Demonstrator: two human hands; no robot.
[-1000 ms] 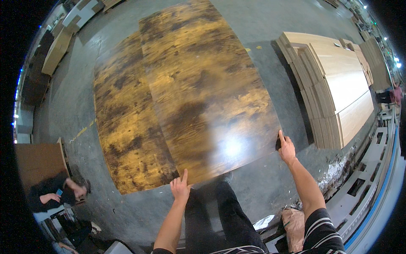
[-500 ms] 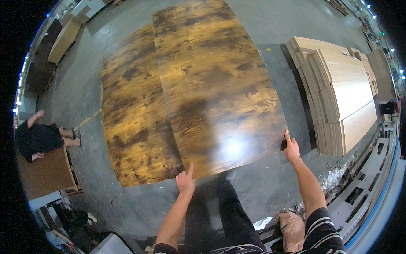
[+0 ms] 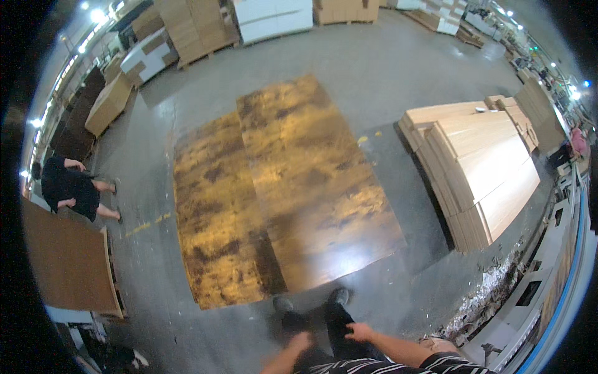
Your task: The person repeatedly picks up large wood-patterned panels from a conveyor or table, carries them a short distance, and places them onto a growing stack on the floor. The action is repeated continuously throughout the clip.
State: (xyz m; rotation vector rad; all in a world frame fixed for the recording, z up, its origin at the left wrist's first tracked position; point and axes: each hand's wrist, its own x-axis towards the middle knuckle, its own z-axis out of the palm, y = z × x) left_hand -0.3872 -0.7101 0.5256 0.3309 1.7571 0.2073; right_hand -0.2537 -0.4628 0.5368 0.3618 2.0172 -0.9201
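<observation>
Two large wood-grain boards in mottled yellow and dark brown lie in front of me. The right board (image 3: 317, 168) rests partly over the left board (image 3: 215, 212), and its near edge is close to my shoes. My left hand (image 3: 302, 341) is low in front of my body, away from the boards; motion smears its fingers. My right hand (image 3: 358, 331) hangs beside it, fingers curled in, nothing visible in it. Neither hand touches a board.
A stack of pale boards (image 3: 483, 162) stands to the right, with a long machine frame (image 3: 529, 305) at the near right. On the left a person in black (image 3: 71, 190) walks near a brown board stack (image 3: 68, 262). Pallet stacks (image 3: 274, 19) line the far side.
Both hands have left the near edge of the right board and drawn back toward my body. My view has risen and takes in more of the far floor. The person on the left has moved.
</observation>
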